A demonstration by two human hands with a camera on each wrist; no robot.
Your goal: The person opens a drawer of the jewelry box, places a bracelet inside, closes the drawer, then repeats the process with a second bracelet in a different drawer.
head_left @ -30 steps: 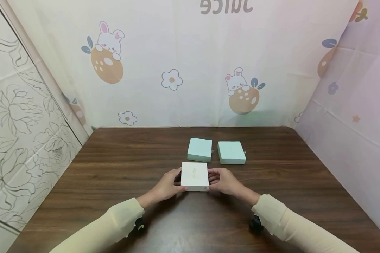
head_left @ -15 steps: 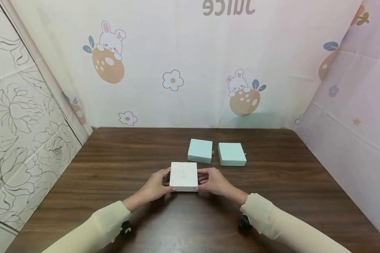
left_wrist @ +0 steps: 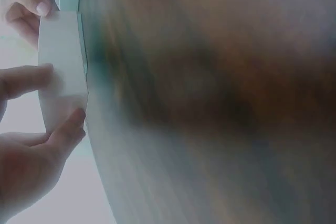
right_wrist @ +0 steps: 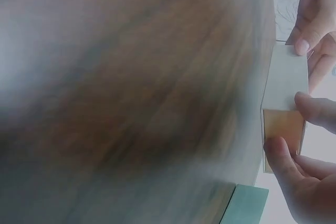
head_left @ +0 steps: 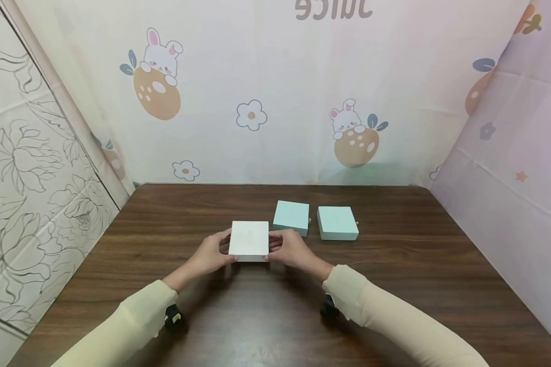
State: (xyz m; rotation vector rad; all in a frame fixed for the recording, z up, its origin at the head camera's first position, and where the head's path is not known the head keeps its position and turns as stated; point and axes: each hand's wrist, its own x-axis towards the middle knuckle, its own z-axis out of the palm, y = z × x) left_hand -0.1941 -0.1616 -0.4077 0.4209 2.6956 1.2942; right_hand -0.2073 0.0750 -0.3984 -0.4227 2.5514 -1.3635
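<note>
A square white box is held between both hands near the middle of the table. My left hand grips its left side, thumb at the front edge and fingers along the side. On the opposite side my right hand grips it the same way. In the left wrist view the white box has fingers on its side faces. The right wrist view shows the box with a tan end face under the right fingers. Whether its underside touches the table cannot be told.
Behind the right hand lies a pale mint box, partly covered by that hand. To its right is a second mint box with a small tab on its right side. The brown wooden table ends at a printed curtain.
Both hands have carried the white box leftward, then a little farther back, so that it now sits left of the mint boxes. The two mint boxes have stayed put.
</note>
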